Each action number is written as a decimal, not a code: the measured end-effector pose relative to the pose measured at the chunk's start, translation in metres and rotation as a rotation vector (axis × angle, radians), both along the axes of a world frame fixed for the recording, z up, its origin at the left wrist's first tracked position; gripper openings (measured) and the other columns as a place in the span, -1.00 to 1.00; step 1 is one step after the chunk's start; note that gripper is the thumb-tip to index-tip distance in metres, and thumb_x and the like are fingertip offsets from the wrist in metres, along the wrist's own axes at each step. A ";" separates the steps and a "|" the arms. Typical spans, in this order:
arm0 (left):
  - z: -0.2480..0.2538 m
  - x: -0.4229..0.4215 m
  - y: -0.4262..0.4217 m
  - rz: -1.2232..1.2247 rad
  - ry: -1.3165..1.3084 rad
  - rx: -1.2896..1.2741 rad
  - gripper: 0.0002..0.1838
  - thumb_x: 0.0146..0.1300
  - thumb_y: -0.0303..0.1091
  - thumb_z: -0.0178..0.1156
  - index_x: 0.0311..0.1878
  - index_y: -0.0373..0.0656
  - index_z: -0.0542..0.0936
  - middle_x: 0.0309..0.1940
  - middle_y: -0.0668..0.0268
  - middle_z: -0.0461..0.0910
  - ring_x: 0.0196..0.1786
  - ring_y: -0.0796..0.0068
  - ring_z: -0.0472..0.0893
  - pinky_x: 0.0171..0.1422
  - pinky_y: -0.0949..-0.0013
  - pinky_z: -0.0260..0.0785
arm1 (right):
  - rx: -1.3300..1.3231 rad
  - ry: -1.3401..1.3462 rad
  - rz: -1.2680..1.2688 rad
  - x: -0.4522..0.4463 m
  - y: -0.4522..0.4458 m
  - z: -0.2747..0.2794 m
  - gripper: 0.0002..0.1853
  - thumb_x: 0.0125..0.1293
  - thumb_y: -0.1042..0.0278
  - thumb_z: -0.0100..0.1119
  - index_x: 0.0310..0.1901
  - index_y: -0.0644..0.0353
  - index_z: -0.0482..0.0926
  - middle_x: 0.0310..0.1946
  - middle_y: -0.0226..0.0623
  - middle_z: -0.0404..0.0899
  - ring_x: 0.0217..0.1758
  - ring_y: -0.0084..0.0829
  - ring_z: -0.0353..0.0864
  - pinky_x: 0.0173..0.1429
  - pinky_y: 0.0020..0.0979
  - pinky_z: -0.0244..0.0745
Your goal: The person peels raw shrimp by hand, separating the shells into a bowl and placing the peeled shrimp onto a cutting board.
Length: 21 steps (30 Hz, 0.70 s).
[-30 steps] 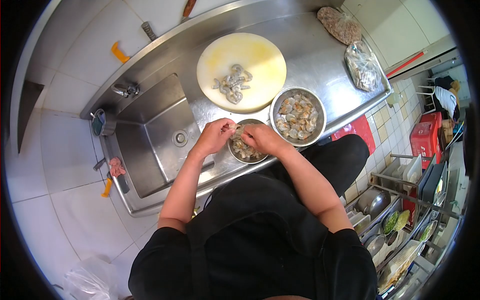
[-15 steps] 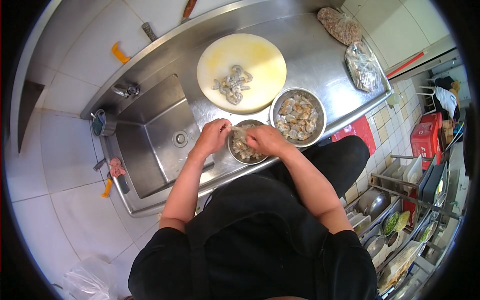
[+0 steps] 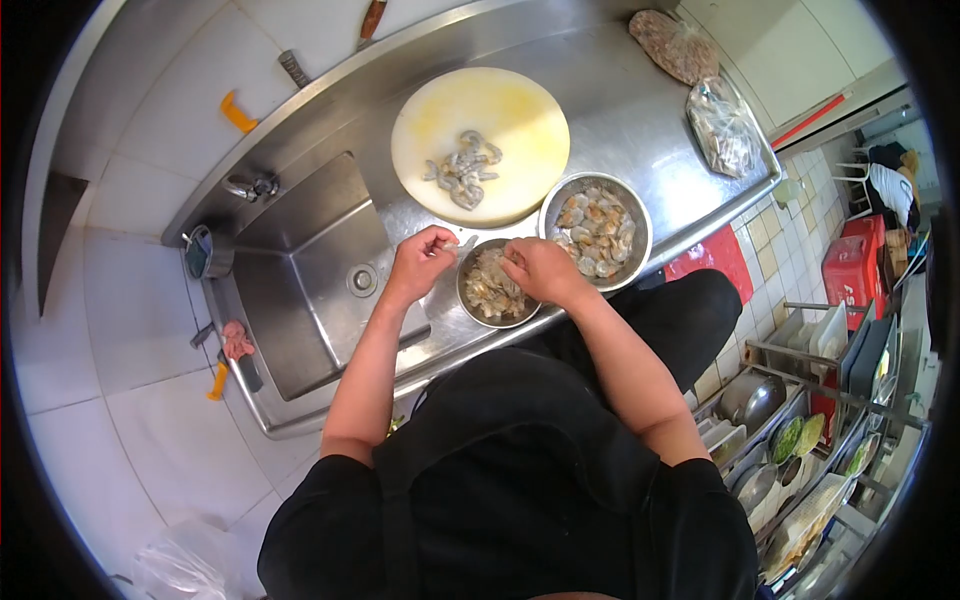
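Observation:
My left hand [image 3: 420, 266] pinches a greyish shrimp [image 3: 463, 247] between thumb and fingertips, just above the left rim of a small steel bowl [image 3: 462, 293]. Translucent shrimp shells [image 3: 492, 288] fill that bowl. Over its right side, my right hand [image 3: 545, 272] has its fingers curled together; whether anything is between them I cannot make out. Right of it stands a larger steel bowl [image 3: 647, 252] of whole, orange-tinged shrimp [image 3: 597, 235]. Behind the bowls, a pile of peeled grey shrimp [image 3: 465, 172] lies on a round, pale yellow cutting board [image 3: 525, 120].
A steel sink basin [image 3: 310, 270] with a tap [image 3: 250, 186] is to the left. Two filled plastic bags [image 3: 676, 45] lie at the counter's far right. Knife handles stick up along the back edge. A shelf rack [image 3: 800, 400] with trays stands on the right.
My hands have moved apart over the small bowl. The left has drawn slightly left with the shrimp, and the right has come up out of the shells to the bowl's right side.

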<state>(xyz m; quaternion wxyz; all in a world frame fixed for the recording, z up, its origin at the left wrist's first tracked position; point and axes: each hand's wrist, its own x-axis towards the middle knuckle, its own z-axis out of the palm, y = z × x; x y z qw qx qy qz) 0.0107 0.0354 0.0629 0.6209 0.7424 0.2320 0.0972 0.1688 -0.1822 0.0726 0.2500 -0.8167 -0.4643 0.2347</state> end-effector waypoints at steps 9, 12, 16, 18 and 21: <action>0.001 0.017 -0.033 -0.195 0.076 -0.340 -0.89 0.48 -0.46 0.32 -0.05 -0.31 0.67 -0.16 0.24 0.76 -0.15 0.54 0.75 0.00 0.44 0.64 | 0.349 0.536 -0.191 -0.016 0.009 -0.009 -0.76 0.52 0.25 0.37 -0.11 0.28 0.64 -0.47 -0.49 0.61 -0.39 -0.70 0.48 -0.30 -0.46 0.44; -0.007 0.013 -0.031 -0.197 0.106 -0.318 -0.87 0.49 -0.46 0.32 -0.03 -0.33 0.67 -0.16 0.22 0.77 -0.20 0.51 0.75 -0.03 0.42 0.66 | 0.281 0.494 -0.147 -0.012 0.003 -0.008 -0.78 0.52 0.26 0.35 -0.15 0.26 0.61 -0.50 -0.44 0.60 -0.43 -0.64 0.48 -0.32 -0.41 0.43; -0.011 0.012 -0.031 -0.023 0.142 -0.370 -0.89 0.42 -0.48 0.37 -0.12 -0.35 0.70 -0.25 0.21 0.78 -0.25 0.51 0.75 -0.10 0.43 0.65 | 0.253 0.337 -0.069 -0.004 -0.001 0.003 -0.78 0.51 0.26 0.34 -0.15 0.25 0.61 -0.51 -0.33 0.62 -0.45 -0.55 0.53 -0.30 -0.36 0.48; -0.010 0.011 -0.030 -0.035 0.261 -0.185 -0.87 0.38 -0.44 0.41 -0.16 -0.33 0.73 -0.33 0.23 0.78 -0.31 0.51 0.74 -0.16 0.40 0.62 | 0.223 0.254 -0.146 0.005 -0.002 0.004 -0.78 0.51 0.26 0.34 -0.15 0.27 0.61 -0.50 -0.30 0.64 -0.43 -0.54 0.58 -0.28 -0.34 0.50; -0.004 0.011 -0.040 -0.121 0.435 0.204 -0.84 0.30 -0.36 0.46 -0.21 -0.27 0.78 -0.42 0.21 0.78 -0.37 0.40 0.75 -0.19 0.31 0.61 | 0.164 0.176 -0.322 0.020 0.005 -0.002 -0.78 0.49 0.29 0.35 -0.04 0.28 0.68 -0.38 -0.25 0.75 -0.32 -0.52 0.71 -0.19 -0.35 0.60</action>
